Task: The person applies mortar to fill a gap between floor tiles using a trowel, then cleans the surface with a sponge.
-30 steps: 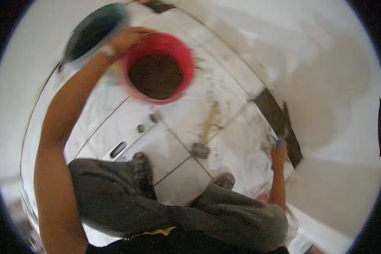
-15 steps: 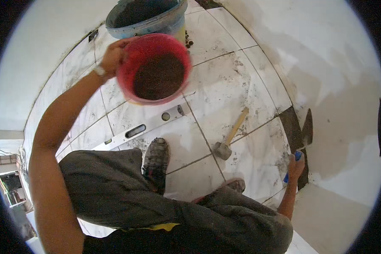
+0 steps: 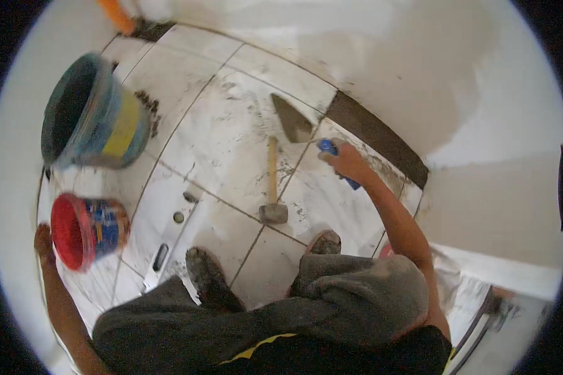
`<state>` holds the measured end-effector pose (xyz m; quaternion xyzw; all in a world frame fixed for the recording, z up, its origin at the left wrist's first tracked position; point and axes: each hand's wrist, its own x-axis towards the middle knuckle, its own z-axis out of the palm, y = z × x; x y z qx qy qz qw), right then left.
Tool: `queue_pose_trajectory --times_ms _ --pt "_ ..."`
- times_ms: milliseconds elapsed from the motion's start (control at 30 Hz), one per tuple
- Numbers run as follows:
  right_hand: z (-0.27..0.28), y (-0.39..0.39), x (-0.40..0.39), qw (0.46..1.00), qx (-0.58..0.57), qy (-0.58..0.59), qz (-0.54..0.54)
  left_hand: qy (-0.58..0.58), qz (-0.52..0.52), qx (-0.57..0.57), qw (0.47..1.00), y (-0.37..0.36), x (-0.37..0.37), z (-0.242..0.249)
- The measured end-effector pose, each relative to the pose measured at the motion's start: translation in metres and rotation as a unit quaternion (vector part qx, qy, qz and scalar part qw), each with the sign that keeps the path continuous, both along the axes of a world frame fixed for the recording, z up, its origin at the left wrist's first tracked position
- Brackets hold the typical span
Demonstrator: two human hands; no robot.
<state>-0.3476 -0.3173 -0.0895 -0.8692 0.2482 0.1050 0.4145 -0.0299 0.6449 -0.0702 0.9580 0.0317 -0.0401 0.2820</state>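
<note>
Gripping a trowel point(image 3: 292, 119) by its blue handle point(image 3: 327, 147), a person in dark trousers point(image 3: 356, 290) works low over a pale tiled floor point(image 3: 222, 165). The right hand point(image 3: 350, 164) has its fingers clamped around the handle, the pointed blade reaching ahead over the tiles; whether the metal touches them cannot be told. At far left, the left hand point(image 3: 45, 244) is at the rim of a small red bucket point(image 3: 106, 228) with a blue patterned side, its mouth facing the wall on that side. Blur hides whether those fingers are clamped on the rim or merely beside it, and whether the bucket rests on the floor is equally unclear.

Just beyond it stands a larger bucket point(image 3: 97, 134), bluish with a yellow label point(image 3: 120, 128), dark crumbs point(image 3: 147, 109) scattered beside it. A mallet point(image 3: 272, 178) lies between the two hands, its grey head toward the person's shoes point(image 3: 209, 275) and its wooden handle pointing away, near the trowel blade. A spirit level point(image 3: 170, 237) lies on the tiles between the red bucket and the left shoe. At right, a dark strip point(image 3: 375, 134) runs between the tiles and the stained wall point(image 3: 413, 75).
</note>
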Motion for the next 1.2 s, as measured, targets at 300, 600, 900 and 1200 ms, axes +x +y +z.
queue_pose_trajectory --times_ms 300,600,900,1200 --pt "-0.088 0.004 0.073 0.98 -0.11 -0.121 0.114 -0.329 0.035 -0.289 0.898 -0.129 0.097 0.141" --pt "-0.134 0.108 0.176 0.97 0.149 -0.183 0.06 -0.059 -0.368 -0.079 0.924 -0.657 -0.029 0.228" --pt "-0.154 0.152 0.209 0.954 0.021 -0.273 0.123 0.009 -0.541 0.221 0.812 -0.826 -0.069 0.181" --pt "-0.103 0.1 -0.013 0.933 -0.05 -0.172 0.313 -0.269 -0.278 0.498 0.776 -0.683 0.072 0.163"
